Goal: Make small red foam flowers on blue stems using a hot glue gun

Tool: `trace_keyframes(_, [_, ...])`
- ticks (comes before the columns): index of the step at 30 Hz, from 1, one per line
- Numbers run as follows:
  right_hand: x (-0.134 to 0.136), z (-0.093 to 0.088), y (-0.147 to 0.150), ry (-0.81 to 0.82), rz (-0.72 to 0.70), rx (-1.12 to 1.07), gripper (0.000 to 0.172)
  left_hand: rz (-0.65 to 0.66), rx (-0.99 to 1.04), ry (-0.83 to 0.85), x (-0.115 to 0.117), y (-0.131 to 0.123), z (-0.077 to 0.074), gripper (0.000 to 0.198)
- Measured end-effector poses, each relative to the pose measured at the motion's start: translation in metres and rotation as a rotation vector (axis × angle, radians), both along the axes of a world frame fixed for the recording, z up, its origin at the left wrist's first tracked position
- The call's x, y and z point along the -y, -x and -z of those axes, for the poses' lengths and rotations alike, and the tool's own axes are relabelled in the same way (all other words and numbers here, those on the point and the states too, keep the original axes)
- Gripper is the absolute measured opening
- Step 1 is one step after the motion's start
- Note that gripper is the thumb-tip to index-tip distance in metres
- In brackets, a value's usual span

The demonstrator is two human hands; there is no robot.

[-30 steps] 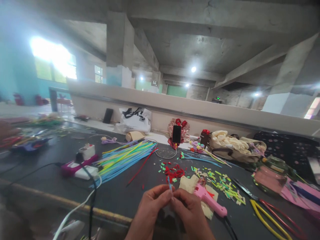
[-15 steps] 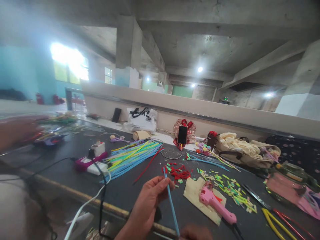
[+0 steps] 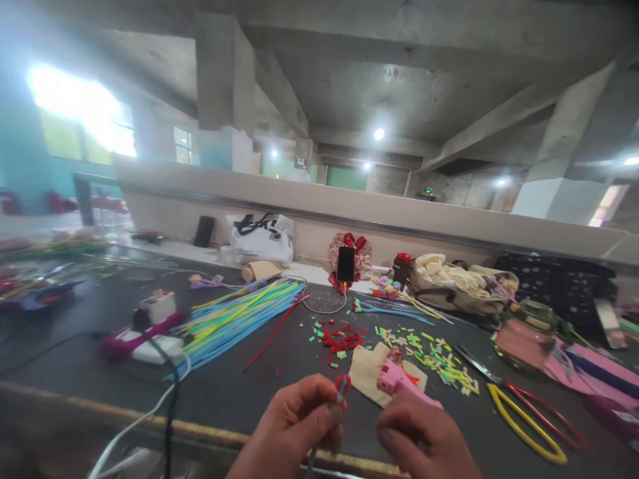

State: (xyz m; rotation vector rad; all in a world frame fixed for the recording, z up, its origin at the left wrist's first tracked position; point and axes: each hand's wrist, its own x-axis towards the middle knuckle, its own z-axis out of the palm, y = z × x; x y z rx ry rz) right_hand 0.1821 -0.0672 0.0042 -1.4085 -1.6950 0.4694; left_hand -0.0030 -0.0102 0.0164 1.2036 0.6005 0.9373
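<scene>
My left hand [image 3: 307, 422] is closed, pinching a blue pipe cleaner [image 3: 341, 397] between thumb and fingertips. A small red piece [image 3: 343, 380] sits at the pipe cleaner's upper end. My right hand [image 3: 426, 436] is curled, just in front of the handle of a pink glue gun [image 3: 397, 378]; its fingertips are blurred, and whether it touches the handle cannot be made out. The glue gun rests on a stained beige pad [image 3: 363, 369]. Behind my left hand lie red clippings [image 3: 342, 339], with yellow and green clippings [image 3: 439, 359] farther right.
Blue, yellow and green pipe cleaners [image 3: 249, 316] lie in a bundle at left, beside a purple-and-white power strip [image 3: 150, 339] with trailing cables. Scissors [image 3: 524, 416] with yellow and red handles lie at right, near a jar [image 3: 524, 336]. A phone [image 3: 345, 264] leans at the back.
The view has turned right. A red piece now shows at the pipe cleaner's tip in my left hand. My right hand has risen from the bottom edge to beside the glue gun.
</scene>
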Motion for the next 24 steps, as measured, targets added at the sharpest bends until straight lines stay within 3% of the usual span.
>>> trace_keyframes(2, [-0.007, -0.009, 0.004, -0.03, -0.02, -0.096, 0.005, 0.023, -0.044, 0.001, 0.003, -0.001, 0.001, 0.017])
trace_keyframes(7, [-0.014, -0.019, 0.018, -0.004, -0.142, -0.351, 0.016, 0.05, -0.109, -0.06, 0.009, -0.001, 0.002, 0.018])
trace_keyframes(10, [-0.014, -0.017, 0.023, -0.017, -0.205, -0.384, 0.018, 0.046, -0.114, -0.08, 0.012, -0.001, 0.004, 0.017])
trace_keyframes(18, [-0.014, -0.011, 0.024, 0.025, -0.201, -0.488, 0.007, 0.057, -0.198, -0.127, 0.013, -0.005, 0.008, 0.018])
trace_keyframes(24, [-0.017, -0.007, 0.024, -0.035, -0.24, -0.464, 0.01, 0.07, -0.223, -0.157, 0.011, -0.006, 0.015, 0.021])
